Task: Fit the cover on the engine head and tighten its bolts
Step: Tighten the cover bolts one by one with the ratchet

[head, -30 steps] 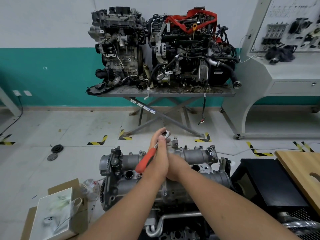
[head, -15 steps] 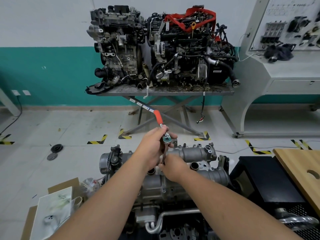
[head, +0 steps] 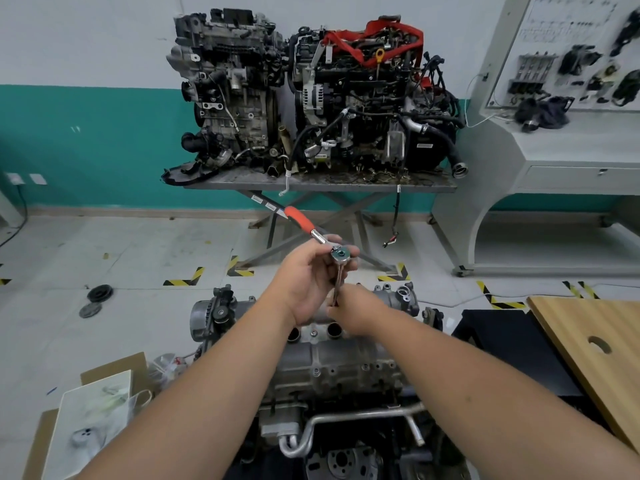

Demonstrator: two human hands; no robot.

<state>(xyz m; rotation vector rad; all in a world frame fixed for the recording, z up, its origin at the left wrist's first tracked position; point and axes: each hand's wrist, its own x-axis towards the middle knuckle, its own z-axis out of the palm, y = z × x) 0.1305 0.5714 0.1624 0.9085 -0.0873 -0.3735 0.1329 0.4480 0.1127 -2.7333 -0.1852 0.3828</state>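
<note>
Cover (head: pixel 346 327) seated on engine head (head: pixel 332 372), far edge under hands. Cast metal, likely rigid, heavy. Left hand (head: pixel 308 282) grips ratchet (head: pixel 339 254) head; right hand (head: pixel 356 311) seemingly pinches extension (head: pixel 338 284). Better leverage at orange handle.

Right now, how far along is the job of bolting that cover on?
Done: the grey metal cover already sits on the engine head. In hand: the left hand grips the orange-handled ratchet at its head, while the right hand holds the extension's lower end at a bolt. Left: I can't tell how many bolts remain loose.
</note>
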